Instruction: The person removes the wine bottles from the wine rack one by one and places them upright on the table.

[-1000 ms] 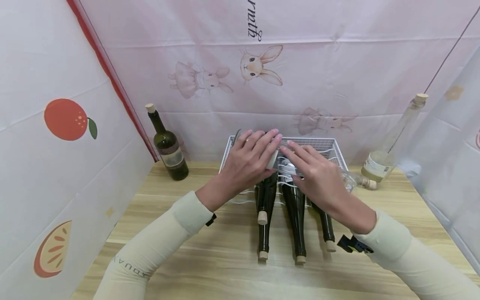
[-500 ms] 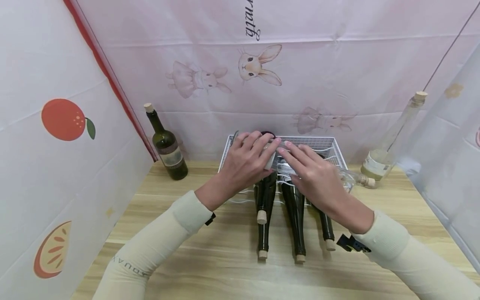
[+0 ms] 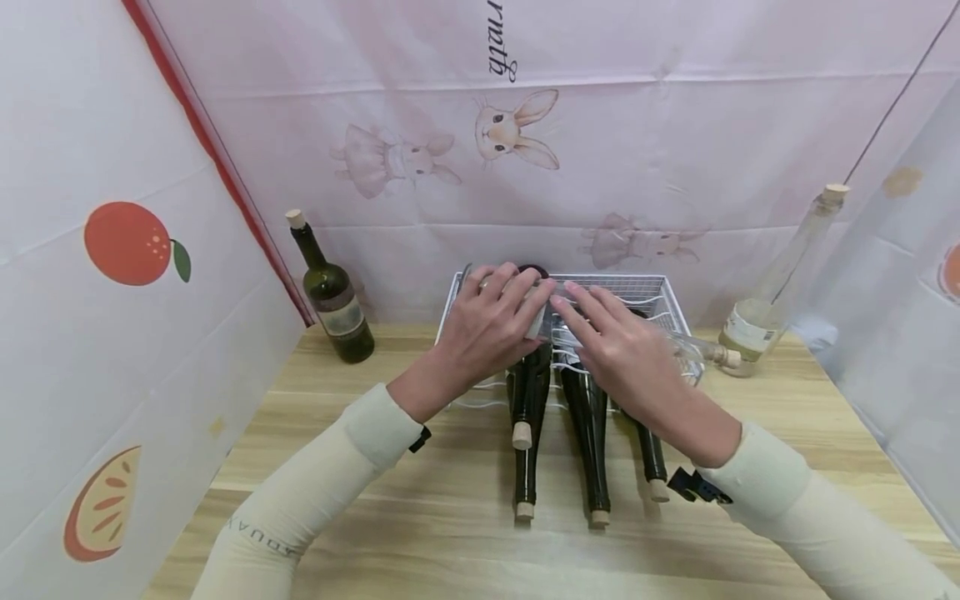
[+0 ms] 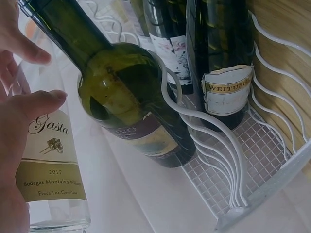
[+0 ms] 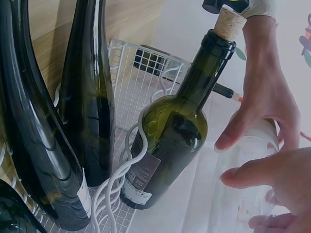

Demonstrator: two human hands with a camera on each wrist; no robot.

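A clear glass wine bottle point(image 3: 690, 346) with a cork lies sideways over the white wire bottle rack point(image 3: 622, 287), its neck pointing right. My left hand point(image 3: 491, 321) grips its body; in the left wrist view the cream label point(image 4: 53, 165) reads "Gasta". My right hand point(image 3: 633, 346) curls around it nearer the neck, thumb and fingers on the glass point(image 5: 238, 194). Below the hands, a dark green bottle point(image 4: 121, 92) lies on the rack's upper wavy wires, its corked neck towards me. Other dark bottles point(image 3: 588, 437) lie beneath, necks out over the table.
On the wooden table point(image 3: 420, 500), a corked green bottle point(image 3: 337, 304) stands at the back left. A tall clear bottle point(image 3: 757, 325) with a cork stands at the back right, close to the held bottle's cork. Printed cloth point(image 3: 420, 50) hangs behind and along both sides.
Both hands keep their hold on the clear bottle. Its corked end has shifted slightly left and away from me. The dark base of a bottle behind the left hand has come into view.
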